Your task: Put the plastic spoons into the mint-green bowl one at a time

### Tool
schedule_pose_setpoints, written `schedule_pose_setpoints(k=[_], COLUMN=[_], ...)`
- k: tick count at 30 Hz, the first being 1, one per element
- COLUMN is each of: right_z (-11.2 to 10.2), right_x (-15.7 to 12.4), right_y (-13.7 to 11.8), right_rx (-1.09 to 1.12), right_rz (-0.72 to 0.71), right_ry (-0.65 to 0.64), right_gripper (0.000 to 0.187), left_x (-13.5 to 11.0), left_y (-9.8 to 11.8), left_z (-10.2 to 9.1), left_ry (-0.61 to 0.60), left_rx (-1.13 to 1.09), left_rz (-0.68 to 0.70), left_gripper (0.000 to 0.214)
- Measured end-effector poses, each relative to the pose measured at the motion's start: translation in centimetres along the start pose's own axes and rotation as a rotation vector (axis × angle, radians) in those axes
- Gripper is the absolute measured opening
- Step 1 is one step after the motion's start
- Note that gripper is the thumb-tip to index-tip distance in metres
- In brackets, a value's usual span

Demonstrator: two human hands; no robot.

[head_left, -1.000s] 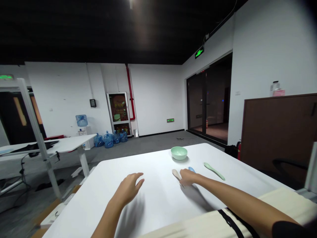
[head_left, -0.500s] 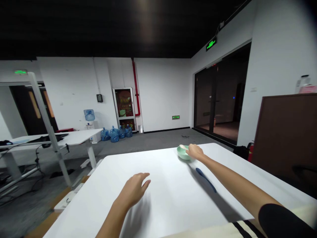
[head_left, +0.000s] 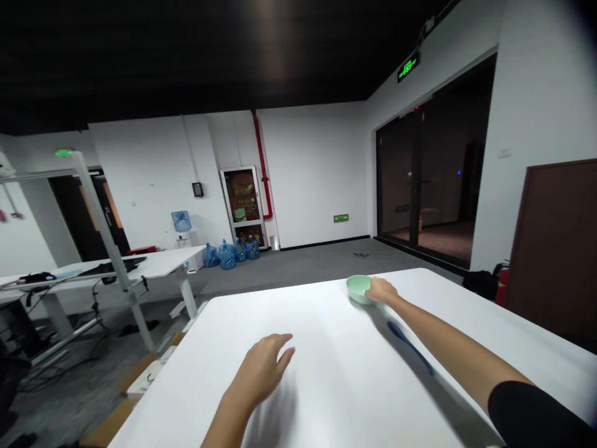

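Note:
A pale green bowl stands near the far edge of the white table. My right hand is stretched out to it and touches the bowl's right rim. Its back faces me and its fingers are hidden. A blue spoon lies on the table just left of my right forearm, partly in its shadow. My left hand rests flat on the table nearer to me, fingers apart, holding nothing. No beige spoon shows in this frame.
To the left stands another white desk with cables and a metal frame. Water bottles and a vending cabinet line the back wall. A dark glass door is at the right, with a brown partition beside it.
My right hand lifted a beige spoon from beside the blue one and carried it forward to the bowl; it now rests at the rim with no spoon showing. The view swung left.

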State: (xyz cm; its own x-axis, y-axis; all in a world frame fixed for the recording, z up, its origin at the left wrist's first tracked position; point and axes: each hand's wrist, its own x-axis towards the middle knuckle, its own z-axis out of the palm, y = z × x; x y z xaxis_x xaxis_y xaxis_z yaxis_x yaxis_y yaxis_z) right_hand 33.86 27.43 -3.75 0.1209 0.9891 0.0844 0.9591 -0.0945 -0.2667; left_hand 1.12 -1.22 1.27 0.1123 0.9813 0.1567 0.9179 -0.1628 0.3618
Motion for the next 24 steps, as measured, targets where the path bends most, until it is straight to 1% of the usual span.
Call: schedule_pose_setpoints(k=[4, 9, 13, 17, 21, 24], right_z=[-0.2, -2.2, -4.1, -5.4, -5.9, -5.5], right_x=[-0.4, -2.2, -5.3, -9.3, -12.9, -14.9], right_y=[0.4, 0.5, 1.6, 3.8, 6.4, 7.8], right_rx=[0.032, 0.05, 0.028, 0.022, 0.002, 0.01], right_rz=[-0.008, -0.05, -0.133, -0.251, -0.286, -0.289], right_ry=[-0.01, 0.032, 0.058, 0.024, -0.032, -0.027], right_gripper=[0.046, 0.042, 0.046, 0.058, 0.062, 0.064], left_x=[0.1, 0.2, 0.2, 0.1, -0.1, -0.3], left_y=[-0.2, -0.5, -0.6, -0.6, -0.6, -0.5], left_z=[0.1, 0.4, 0.5, 0.6, 0.6, 0.5], left_ry=[0.002, 0.005, 0.023, 0.038, 0.04, 0.054], left_rx=[0.008, 0.016, 0.03, 0.046, 0.044, 0.042], left_rz=[-0.007, -0.006, 0.014, 0.038, 0.054, 0.052], left_gripper=[0.049, 0.05, 0.051, 0.052, 0.053, 0.054])
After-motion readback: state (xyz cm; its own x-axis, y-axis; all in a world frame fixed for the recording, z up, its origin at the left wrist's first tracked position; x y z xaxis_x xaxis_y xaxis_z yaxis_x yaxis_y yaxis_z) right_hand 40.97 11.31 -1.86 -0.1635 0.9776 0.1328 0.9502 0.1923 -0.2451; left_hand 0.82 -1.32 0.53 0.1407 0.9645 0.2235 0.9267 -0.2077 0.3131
